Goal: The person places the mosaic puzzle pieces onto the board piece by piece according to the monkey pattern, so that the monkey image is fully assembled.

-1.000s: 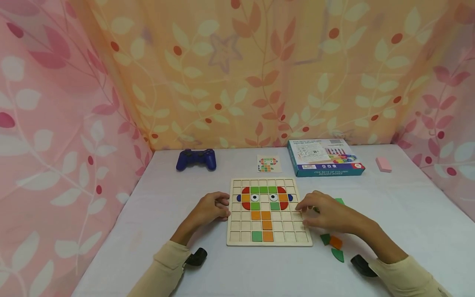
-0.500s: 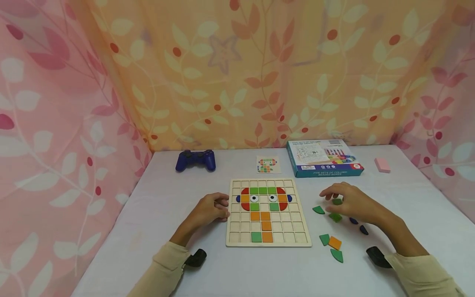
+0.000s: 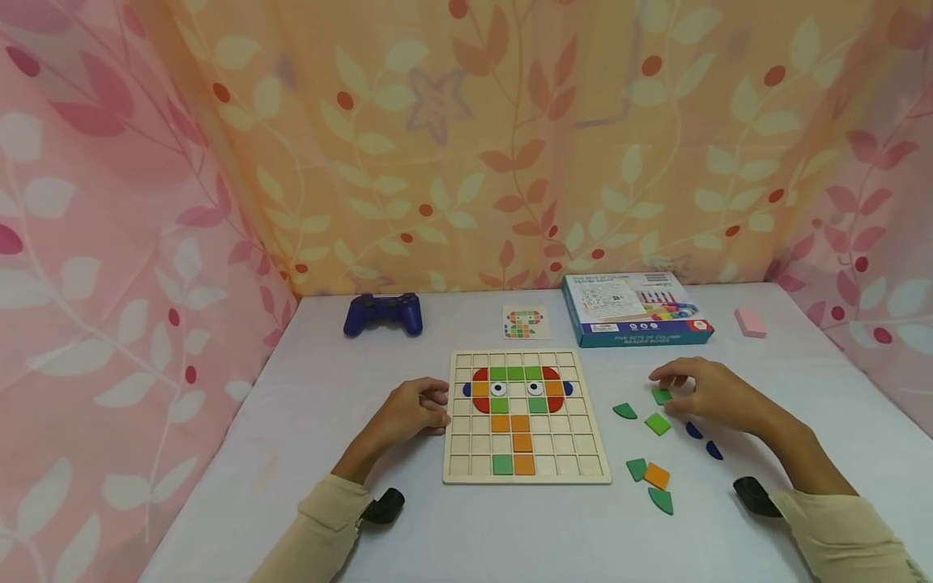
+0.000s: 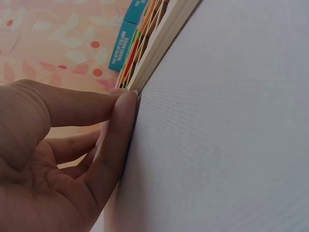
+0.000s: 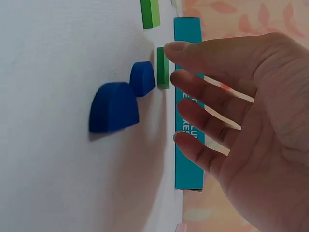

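A wooden grid board (image 3: 573, 444) lies mid-table with red, green, orange and blue tiles and two eye tiles forming a figure on it. At its left edge my left hand (image 3: 406, 414) pinches the rim between thumb and finger (image 4: 124, 106), as the left wrist view shows. My right hand (image 3: 717, 394) hovers right of the board, fingers loosely bent and holding nothing, close over a green tile (image 3: 662, 396). Two blue half-round tiles (image 5: 113, 107) lie near that hand. Toward the board lie a light green square tile (image 3: 658, 423) and a green quarter-round tile (image 3: 624, 411).
Nearer me on the right are an orange square tile (image 3: 656, 475) and two green tiles (image 3: 661, 500). Behind the board stand a pattern card (image 3: 526, 322), a teal-sided box (image 3: 641, 336), a blue game controller (image 3: 383, 314) and a pink block (image 3: 750, 322). Floral curtains (image 3: 437, 202) enclose the table.
My right hand has left the board's right edge and moved right, over the loose tiles, uncovering several of them. The left hand stays at the board's left edge.
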`<state>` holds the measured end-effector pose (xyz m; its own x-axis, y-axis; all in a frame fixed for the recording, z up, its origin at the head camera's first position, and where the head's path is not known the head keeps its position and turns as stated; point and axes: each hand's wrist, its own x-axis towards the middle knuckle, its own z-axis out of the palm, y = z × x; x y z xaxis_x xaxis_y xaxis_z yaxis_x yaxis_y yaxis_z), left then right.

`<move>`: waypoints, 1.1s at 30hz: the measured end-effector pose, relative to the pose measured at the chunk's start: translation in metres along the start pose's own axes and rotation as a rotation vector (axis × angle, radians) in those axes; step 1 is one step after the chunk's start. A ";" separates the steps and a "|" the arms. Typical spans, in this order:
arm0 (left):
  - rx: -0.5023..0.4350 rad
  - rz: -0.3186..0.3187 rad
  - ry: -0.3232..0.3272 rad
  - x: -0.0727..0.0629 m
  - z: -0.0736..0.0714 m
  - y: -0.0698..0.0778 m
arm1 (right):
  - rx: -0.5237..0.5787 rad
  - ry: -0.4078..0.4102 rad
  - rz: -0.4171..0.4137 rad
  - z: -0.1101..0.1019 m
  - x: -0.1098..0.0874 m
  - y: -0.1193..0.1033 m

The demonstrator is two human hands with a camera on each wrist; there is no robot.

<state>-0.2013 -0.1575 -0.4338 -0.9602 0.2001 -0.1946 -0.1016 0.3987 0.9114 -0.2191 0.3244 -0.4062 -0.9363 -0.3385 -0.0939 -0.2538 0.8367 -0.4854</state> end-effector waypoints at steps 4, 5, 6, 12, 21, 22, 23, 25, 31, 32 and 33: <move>0.005 0.000 -0.003 0.000 -0.001 0.000 | 0.015 -0.003 0.003 0.000 0.000 0.003; 0.008 0.003 -0.002 0.001 -0.001 0.000 | 0.016 -0.003 0.005 0.000 0.000 0.003; 0.009 0.001 0.000 0.001 -0.001 0.000 | 0.016 -0.002 0.006 0.000 0.000 0.004; 0.012 0.004 -0.001 0.000 -0.001 0.000 | 0.011 -0.005 0.029 -0.001 0.000 0.011; -0.014 -0.005 -0.013 -0.001 -0.002 0.002 | 0.016 -0.028 0.054 -0.003 -0.003 0.013; -0.014 -0.006 -0.012 -0.001 -0.002 0.002 | 0.018 -0.030 0.055 -0.003 -0.003 0.013; -0.012 -0.003 -0.011 -0.001 -0.002 0.002 | 0.020 -0.032 0.057 -0.003 -0.003 0.013; -0.013 -0.002 -0.010 -0.001 -0.002 0.001 | 0.019 -0.032 0.059 -0.003 -0.003 0.015; -0.015 0.003 -0.009 0.000 -0.001 -0.001 | 0.016 -0.033 0.053 -0.002 -0.003 0.014; -0.015 0.003 -0.009 0.000 -0.001 -0.001 | 0.017 -0.031 0.047 -0.002 -0.003 0.012; -0.016 0.003 -0.008 0.000 -0.001 -0.001 | 0.019 -0.027 0.041 -0.001 -0.003 0.010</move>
<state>-0.2014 -0.1588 -0.4345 -0.9585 0.2082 -0.1948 -0.1031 0.3838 0.9176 -0.2194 0.3339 -0.4097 -0.9387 -0.3160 -0.1376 -0.2104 0.8416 -0.4974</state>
